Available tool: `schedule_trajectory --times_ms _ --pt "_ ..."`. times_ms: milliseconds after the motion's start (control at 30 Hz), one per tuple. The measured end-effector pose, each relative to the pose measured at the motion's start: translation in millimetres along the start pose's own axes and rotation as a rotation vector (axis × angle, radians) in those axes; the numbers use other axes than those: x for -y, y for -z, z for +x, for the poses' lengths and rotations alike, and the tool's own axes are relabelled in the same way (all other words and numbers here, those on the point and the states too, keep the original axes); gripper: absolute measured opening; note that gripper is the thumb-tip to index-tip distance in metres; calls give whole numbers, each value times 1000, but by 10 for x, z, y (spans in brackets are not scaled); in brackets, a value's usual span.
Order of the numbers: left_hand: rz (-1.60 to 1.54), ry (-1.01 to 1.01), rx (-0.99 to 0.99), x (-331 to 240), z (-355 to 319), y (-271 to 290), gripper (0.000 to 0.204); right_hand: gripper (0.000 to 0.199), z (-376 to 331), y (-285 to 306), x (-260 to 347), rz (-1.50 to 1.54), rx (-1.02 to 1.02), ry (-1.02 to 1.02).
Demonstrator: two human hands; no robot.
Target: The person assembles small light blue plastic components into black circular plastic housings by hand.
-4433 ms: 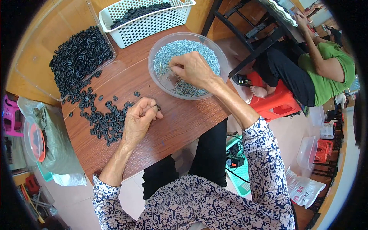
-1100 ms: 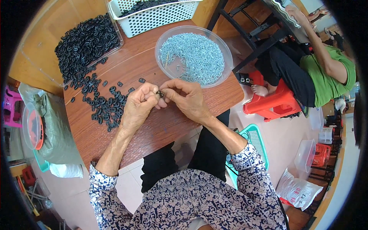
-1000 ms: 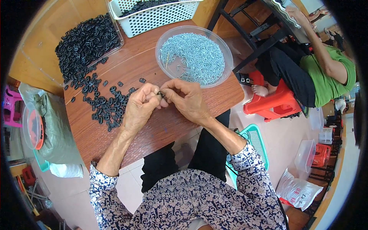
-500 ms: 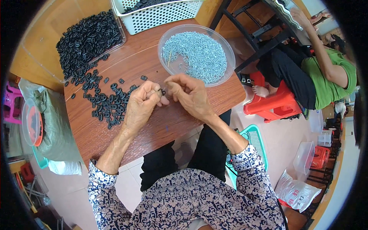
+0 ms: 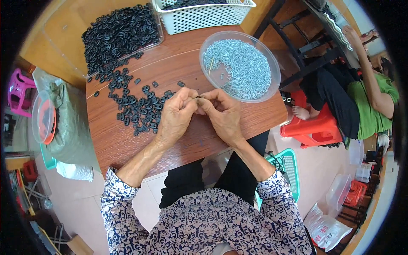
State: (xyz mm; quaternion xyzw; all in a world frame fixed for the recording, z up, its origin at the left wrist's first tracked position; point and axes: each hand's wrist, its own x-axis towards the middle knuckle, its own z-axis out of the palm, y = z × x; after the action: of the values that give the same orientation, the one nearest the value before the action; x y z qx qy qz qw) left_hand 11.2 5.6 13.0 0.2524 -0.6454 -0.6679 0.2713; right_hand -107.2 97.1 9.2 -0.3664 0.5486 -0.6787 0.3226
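Observation:
Over the wooden table, both hands meet at the fingertips. A small black plastic piece, mostly covered by fingers, is pinched in my left hand. My right hand presses thumb and forefinger together against it; whatever else those fingers hold is hidden. Loose black oval pieces with holes lie scattered beside my left hand, trailing from a big heap in a clear tray. Beyond my right hand stands a round clear bowl of small shiny pale-blue, rod-like pieces, with a thin yellowish stick among them.
A white perforated basket with black pieces stands at the table's back. To the right, a person in a green top sits by a red stool. Below the table is a teal basket; a green sack stands left.
My right hand has come in from slightly apart to touch my left fingertips, largely covering the black piece. The whole view has shifted, so the table appears farther right.

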Motion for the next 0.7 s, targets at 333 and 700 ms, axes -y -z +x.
schedule_trajectory --times_ms 333,700 --pt "847 -398 -130 -286 367 938 22 3 -26 34 42 49 23 -72" --pt "1180 -284 187 -287 426 1306 14 5 -25 63 19 -86 89 -46"
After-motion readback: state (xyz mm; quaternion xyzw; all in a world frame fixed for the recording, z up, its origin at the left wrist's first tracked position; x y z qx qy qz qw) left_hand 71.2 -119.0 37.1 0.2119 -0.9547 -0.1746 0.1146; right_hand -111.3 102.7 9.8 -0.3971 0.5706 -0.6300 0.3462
